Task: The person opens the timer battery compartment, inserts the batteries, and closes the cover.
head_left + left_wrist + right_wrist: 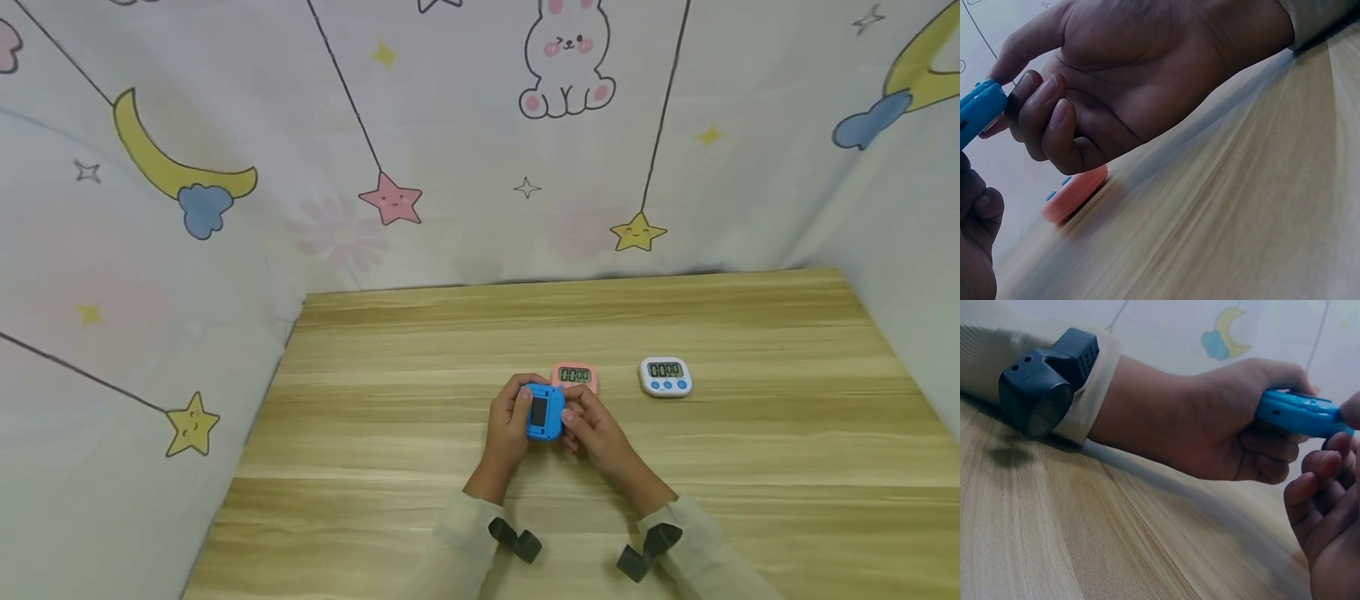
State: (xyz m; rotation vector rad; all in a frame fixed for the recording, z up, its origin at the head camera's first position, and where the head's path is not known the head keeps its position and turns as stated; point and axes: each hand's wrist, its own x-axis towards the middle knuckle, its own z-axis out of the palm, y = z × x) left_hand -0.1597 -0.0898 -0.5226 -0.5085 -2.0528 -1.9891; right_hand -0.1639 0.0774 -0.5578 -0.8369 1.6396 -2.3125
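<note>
Both hands hold a blue digital timer (552, 412) above the table, a dark rectangle on the face turned up. My left hand (507, 423) grips its left side, the thumb lying on that face and the fingers underneath. At the right edge my right hand (597, 433) pinches the timer with thumb and index finger; its other fingers are curled in the left wrist view. Just behind the hands sits a pink timer (575, 374), partly covered by them. Its orange-pink casing (1075, 195) also shows on the tabletop in the left wrist view.
A white timer (666, 377) with blue buttons lies to the right of the pink one on the wooden table (360, 400). Behind the table hangs a patterned white curtain (465, 150). Dark wrist cameras (515, 540) sit on both sleeves.
</note>
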